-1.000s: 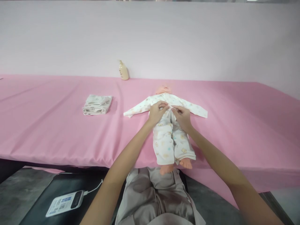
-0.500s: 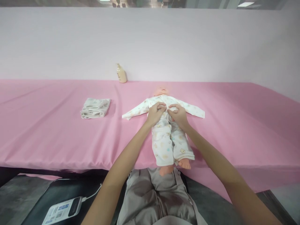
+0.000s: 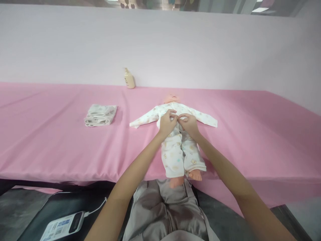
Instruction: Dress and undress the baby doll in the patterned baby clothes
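Observation:
A baby doll (image 3: 173, 98) lies on its back on the pink-covered table, its feet reaching the front edge. It wears a white printed baby top (image 3: 148, 117) with both sleeves spread wide, and matching baby trousers (image 3: 173, 158). My left hand (image 3: 167, 124) pinches the front of the top at the doll's middle. Right beside it, my right hand (image 3: 189, 125) pinches the same part, and the fingertips of both hands meet there. The fingers cover the small spot of cloth between them, so any fastener is hidden.
Folded white cloths (image 3: 100, 115) lie to the left on the pink sheet (image 3: 62, 147). A cream pump bottle (image 3: 129, 79) stands at the back against the white wall (image 3: 160, 47). Below the table, a white device with a cable (image 3: 64, 226) rests on a black surface at left.
My hands have come together, their fingertips now touching at the front of the top where a small gap was. The view has shifted slightly.

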The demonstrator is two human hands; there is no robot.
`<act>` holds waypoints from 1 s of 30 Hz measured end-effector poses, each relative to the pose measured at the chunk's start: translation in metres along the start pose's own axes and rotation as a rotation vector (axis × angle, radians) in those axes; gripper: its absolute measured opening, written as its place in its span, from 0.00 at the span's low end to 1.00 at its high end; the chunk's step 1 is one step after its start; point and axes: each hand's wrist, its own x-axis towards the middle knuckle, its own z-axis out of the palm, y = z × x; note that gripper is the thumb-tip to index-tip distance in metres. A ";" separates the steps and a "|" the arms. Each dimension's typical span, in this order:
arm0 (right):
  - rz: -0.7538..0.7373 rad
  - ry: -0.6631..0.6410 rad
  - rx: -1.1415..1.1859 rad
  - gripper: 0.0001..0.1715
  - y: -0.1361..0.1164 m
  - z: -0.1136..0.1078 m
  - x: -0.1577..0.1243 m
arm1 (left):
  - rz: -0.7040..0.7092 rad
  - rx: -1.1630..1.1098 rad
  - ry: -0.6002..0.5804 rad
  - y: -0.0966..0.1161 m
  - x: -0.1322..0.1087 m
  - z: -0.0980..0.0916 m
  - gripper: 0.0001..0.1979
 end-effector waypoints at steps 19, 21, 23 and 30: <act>-0.249 0.077 -0.444 0.14 0.006 0.007 -0.003 | 0.069 -0.015 0.065 -0.004 -0.003 0.001 0.07; -0.248 0.099 -0.505 0.15 0.007 0.008 -0.005 | 0.082 0.010 0.061 -0.003 -0.004 0.001 0.07; -0.237 0.117 -0.578 0.16 0.006 0.009 -0.005 | 0.082 0.010 0.063 -0.004 -0.005 0.001 0.07; -0.191 0.067 -0.815 0.18 0.000 0.010 -0.005 | -0.015 -0.092 0.073 -0.007 -0.005 0.001 0.07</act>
